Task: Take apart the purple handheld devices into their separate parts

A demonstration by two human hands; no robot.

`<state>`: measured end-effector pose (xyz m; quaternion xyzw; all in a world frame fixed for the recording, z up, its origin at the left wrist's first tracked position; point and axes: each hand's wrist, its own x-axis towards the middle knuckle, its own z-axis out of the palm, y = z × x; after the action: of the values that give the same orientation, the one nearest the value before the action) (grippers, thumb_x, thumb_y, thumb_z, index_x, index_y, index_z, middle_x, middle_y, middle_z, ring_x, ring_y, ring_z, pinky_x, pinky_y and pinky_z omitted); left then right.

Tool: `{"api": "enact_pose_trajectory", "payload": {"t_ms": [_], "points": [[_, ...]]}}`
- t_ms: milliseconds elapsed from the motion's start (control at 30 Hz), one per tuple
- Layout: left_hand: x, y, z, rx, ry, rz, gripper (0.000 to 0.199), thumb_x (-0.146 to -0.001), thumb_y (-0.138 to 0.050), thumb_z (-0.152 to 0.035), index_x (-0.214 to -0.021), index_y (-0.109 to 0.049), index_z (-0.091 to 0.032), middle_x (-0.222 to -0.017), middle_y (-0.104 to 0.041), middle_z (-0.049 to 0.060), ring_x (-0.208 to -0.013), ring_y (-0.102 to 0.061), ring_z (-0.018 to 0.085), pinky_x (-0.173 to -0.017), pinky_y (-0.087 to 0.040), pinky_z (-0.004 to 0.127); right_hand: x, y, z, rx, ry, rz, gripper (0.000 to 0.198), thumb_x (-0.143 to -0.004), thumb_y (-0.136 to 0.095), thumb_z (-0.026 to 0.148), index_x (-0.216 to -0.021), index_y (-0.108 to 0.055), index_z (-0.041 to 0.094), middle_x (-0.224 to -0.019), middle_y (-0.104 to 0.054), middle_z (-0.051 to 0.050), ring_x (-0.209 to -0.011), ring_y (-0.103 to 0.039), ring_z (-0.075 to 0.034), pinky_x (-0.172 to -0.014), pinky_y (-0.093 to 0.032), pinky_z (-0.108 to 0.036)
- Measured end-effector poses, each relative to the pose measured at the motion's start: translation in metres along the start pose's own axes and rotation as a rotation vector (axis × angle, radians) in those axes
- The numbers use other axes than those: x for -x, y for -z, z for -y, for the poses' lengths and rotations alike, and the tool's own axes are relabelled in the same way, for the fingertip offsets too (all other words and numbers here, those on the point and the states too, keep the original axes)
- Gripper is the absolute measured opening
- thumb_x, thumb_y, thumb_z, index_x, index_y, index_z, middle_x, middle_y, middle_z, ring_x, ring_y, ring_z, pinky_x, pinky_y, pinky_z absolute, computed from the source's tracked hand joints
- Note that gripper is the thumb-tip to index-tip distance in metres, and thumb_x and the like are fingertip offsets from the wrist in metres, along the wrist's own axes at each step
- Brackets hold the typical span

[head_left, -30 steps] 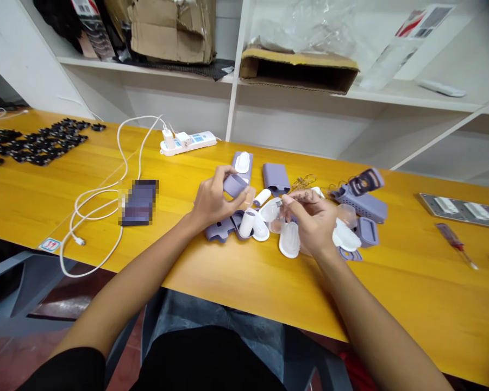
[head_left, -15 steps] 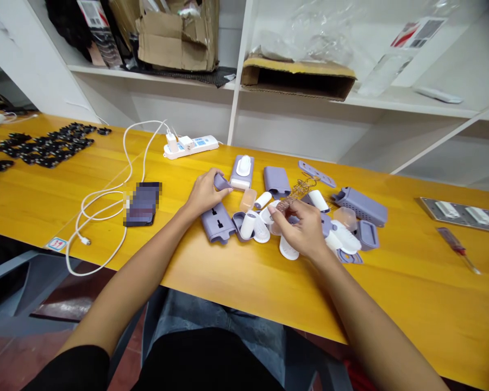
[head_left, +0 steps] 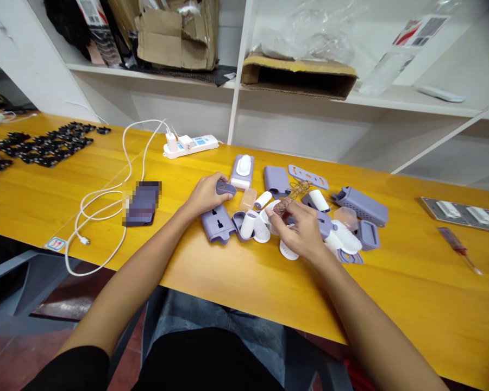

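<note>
My left hand is closed around a small purple plastic part, its flat face with a small hole turned up. Just under that hand lies a purple housing with T-shaped slots. My right hand is closed on a tangle of copper-coloured wire springs, which stick out past its fingertips. Around it lie a purple cup with a white cylinder, a white oval part, a clear cup and white covers. The right palm hides part of the pile.
Behind the pile are a purple box, a flat purple plate and a perforated purple housing. A phone, white cable and power strip lie left. On the right are a screwdriver and a metal strip.
The small purple part has turned in my left hand, so its flat face shows. At the back, the flat purple plate has shifted left. My right hand has barely moved.
</note>
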<state>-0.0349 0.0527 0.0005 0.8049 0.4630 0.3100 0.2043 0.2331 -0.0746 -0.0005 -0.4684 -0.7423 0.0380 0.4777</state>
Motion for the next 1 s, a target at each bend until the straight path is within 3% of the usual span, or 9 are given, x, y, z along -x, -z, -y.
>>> {"api": "enact_pose_trajectory", "payload": {"t_ms": [333,500,667,767,867,1000], "points": [[0.001,-0.002,0.001,-0.062,-0.151,0.076,0.047,-0.092,-0.080,-0.028,-0.139,-0.075,-0.024,-0.147,-0.075,0.014,-0.146,-0.064,0.035,-0.126,-0.047,0.059,0.000,0.000,0.003,-0.012,0.013,0.030,0.036,-0.105,-0.072,0.041,-0.077,-0.055,0.026,-0.067,-0.059,0.001,-0.058,-0.052,-0.017,-0.059,-0.040,-0.035],[0.005,-0.001,-0.004,-0.150,-0.150,0.140,0.055,-0.094,-0.069,-0.023,-0.149,-0.071,-0.024,-0.158,-0.068,0.017,-0.160,-0.052,0.038,-0.129,-0.041,0.065,0.001,0.000,0.004,-0.005,0.046,0.038,0.035,-0.106,-0.073,0.037,-0.078,-0.054,0.026,-0.069,-0.059,0.001,-0.059,-0.052,-0.016,-0.058,-0.040,-0.034],[0.006,0.001,-0.008,-0.224,-0.146,0.179,0.061,-0.095,-0.059,-0.017,-0.154,-0.067,-0.022,-0.168,-0.061,0.017,-0.166,-0.047,0.035,-0.129,-0.039,0.062,0.002,-0.001,0.005,0.009,0.049,0.052,0.034,-0.106,-0.072,0.036,-0.079,-0.054,0.026,-0.068,-0.058,0.001,-0.058,-0.051,-0.016,-0.057,-0.040,-0.034],[0.008,0.002,-0.013,-0.209,-0.211,0.100,0.053,-0.098,-0.061,-0.021,-0.151,-0.068,-0.019,-0.161,-0.067,0.019,-0.158,-0.055,0.037,-0.125,-0.042,0.060,0.001,-0.001,0.005,0.004,0.055,0.056,0.034,-0.105,-0.073,0.034,-0.079,-0.053,0.026,-0.068,-0.057,0.002,-0.058,-0.052,-0.016,-0.058,-0.040,-0.033],[0.012,0.002,-0.023,-0.155,-0.350,-0.060,0.050,-0.104,-0.064,-0.028,-0.152,-0.065,-0.017,-0.153,-0.073,0.019,-0.145,-0.065,0.035,-0.120,-0.046,0.053,0.000,0.000,0.008,-0.003,0.045,0.092,0.034,-0.104,-0.070,0.033,-0.077,-0.051,0.026,-0.066,-0.056,0.002,-0.058,-0.052,-0.016,-0.059,-0.040,-0.032],[0.018,-0.006,-0.037,-0.041,-0.588,-0.237,0.062,-0.110,-0.068,-0.041,-0.165,-0.052,-0.018,-0.149,-0.075,0.019,-0.133,-0.073,0.031,-0.113,-0.053,0.046,0.001,0.003,0.014,-0.033,0.031,0.189,0.037,-0.103,-0.067,0.029,-0.073,-0.046,0.026,-0.061,-0.050,0.004,-0.054,-0.046,-0.014,-0.057,-0.036,-0.031]]}}
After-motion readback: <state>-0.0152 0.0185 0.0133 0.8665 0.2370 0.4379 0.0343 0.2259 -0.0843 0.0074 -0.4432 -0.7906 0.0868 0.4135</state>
